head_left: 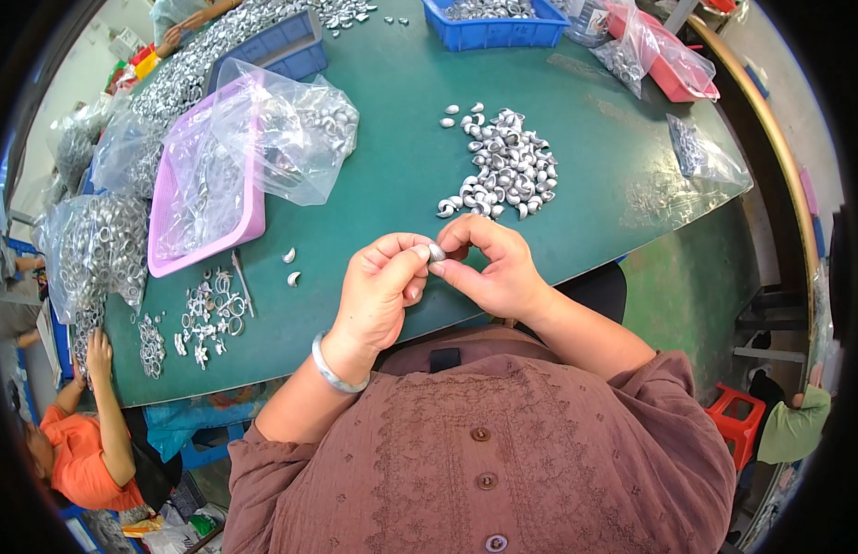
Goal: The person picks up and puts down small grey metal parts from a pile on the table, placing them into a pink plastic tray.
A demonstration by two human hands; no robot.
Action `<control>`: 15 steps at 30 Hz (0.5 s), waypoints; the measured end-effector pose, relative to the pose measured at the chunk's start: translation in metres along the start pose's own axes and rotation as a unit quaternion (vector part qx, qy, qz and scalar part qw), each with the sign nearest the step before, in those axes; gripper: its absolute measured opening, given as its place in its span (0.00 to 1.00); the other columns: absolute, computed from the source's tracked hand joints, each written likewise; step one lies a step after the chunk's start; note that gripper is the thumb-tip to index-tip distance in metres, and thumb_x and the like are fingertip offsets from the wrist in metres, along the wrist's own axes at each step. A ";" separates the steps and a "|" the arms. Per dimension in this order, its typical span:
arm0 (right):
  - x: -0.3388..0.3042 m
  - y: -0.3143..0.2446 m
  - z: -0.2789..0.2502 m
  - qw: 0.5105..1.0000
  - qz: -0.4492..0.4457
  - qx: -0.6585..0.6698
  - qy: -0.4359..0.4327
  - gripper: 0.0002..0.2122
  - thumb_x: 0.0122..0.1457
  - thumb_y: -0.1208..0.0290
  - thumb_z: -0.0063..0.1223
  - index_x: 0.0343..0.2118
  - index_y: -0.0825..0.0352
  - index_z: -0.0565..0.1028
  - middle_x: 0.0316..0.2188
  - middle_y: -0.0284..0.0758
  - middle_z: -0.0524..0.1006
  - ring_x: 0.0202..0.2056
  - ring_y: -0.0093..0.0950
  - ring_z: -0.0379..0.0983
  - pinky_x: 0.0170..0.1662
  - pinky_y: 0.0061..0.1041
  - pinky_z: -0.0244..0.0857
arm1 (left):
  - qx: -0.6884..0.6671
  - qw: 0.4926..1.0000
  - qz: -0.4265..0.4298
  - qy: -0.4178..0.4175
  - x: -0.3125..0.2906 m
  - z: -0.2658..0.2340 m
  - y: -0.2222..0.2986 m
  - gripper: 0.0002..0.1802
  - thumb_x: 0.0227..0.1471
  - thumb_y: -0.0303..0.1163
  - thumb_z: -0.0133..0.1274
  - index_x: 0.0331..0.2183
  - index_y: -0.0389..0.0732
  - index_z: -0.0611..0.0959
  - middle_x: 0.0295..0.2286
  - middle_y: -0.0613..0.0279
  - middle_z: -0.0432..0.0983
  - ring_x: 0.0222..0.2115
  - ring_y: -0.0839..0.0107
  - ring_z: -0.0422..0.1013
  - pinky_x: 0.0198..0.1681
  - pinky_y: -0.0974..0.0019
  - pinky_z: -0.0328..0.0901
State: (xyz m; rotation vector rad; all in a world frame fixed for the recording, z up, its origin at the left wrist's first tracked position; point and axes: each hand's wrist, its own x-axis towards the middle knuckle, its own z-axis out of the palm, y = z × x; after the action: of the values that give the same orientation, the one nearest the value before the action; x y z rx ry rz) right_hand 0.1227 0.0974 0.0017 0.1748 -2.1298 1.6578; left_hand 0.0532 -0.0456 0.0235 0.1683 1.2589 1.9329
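Observation:
Between the fingertips of both hands sits a small rounded silver metal piece, held above the near edge of the green table. My left hand, with a pale bangle on its wrist, pinches it from the left. From the right, my right hand grips it with thumb and forefinger. Just beyond my hands lies a loose pile of similar silver curved pieces. Two more silver pieces rest on the table left of my hands.
A pink basket with a clear bag stands at left, near small metal parts and a thin rod. Blue bins and a red tray are at the back. A co-worker in orange handles parts at left.

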 end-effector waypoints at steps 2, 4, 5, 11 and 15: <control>0.000 0.000 0.000 1.000 0.001 0.000 0.000 0.07 0.44 0.82 0.55 0.26 0.69 0.68 0.25 0.31 0.70 0.26 0.20 0.65 0.30 0.18 0.60 | 0.007 1.000 0.002 0.008 0.000 0.002 0.000 0.05 0.47 0.26 0.47 0.26 0.36 0.76 0.20 0.67 0.69 0.15 0.85 0.58 0.16 0.81 0.51; 0.000 0.000 0.000 1.000 -0.001 0.000 0.001 0.07 0.44 0.82 0.55 0.26 0.69 0.68 0.25 0.31 0.70 0.26 0.20 0.65 0.29 0.18 0.60 | 0.007 1.000 0.003 0.006 0.000 0.001 0.000 0.04 0.47 0.25 0.47 0.26 0.36 0.76 0.20 0.67 0.70 0.15 0.85 0.58 0.16 0.81 0.51; 0.000 0.000 0.000 1.000 -0.002 -0.001 0.001 0.07 0.44 0.82 0.55 0.26 0.69 0.68 0.25 0.31 0.70 0.26 0.20 0.65 0.29 0.18 0.60 | 0.007 1.000 0.003 0.006 0.000 0.001 0.000 0.04 0.47 0.25 0.47 0.26 0.36 0.76 0.20 0.67 0.70 0.15 0.85 0.58 0.16 0.81 0.51; 0.000 0.000 0.000 1.000 -0.005 -0.002 0.005 0.07 0.44 0.82 0.55 0.26 0.69 0.68 0.24 0.31 0.70 0.26 0.20 0.65 0.29 0.18 0.60 | -0.003 1.000 0.010 -0.012 -0.001 0.001 0.001 0.04 0.46 0.25 0.49 0.27 0.35 0.77 0.21 0.69 0.71 0.16 0.85 0.58 0.17 0.82 0.52; 0.000 0.000 0.000 1.000 -0.008 -0.002 0.005 0.07 0.44 0.82 0.55 0.26 0.68 0.68 0.24 0.31 0.70 0.26 0.20 0.65 0.29 0.18 0.60 | 0.011 1.000 0.021 -0.018 -0.001 0.000 0.000 0.04 0.46 0.25 0.50 0.27 0.35 0.77 0.21 0.69 0.71 0.16 0.86 0.58 0.17 0.83 0.52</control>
State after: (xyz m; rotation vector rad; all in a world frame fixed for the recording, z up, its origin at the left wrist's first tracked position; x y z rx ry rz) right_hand 0.1227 0.0969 0.0020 0.1819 -2.1191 1.6428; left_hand 0.0535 -0.0463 0.0233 0.2409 1.2617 1.9444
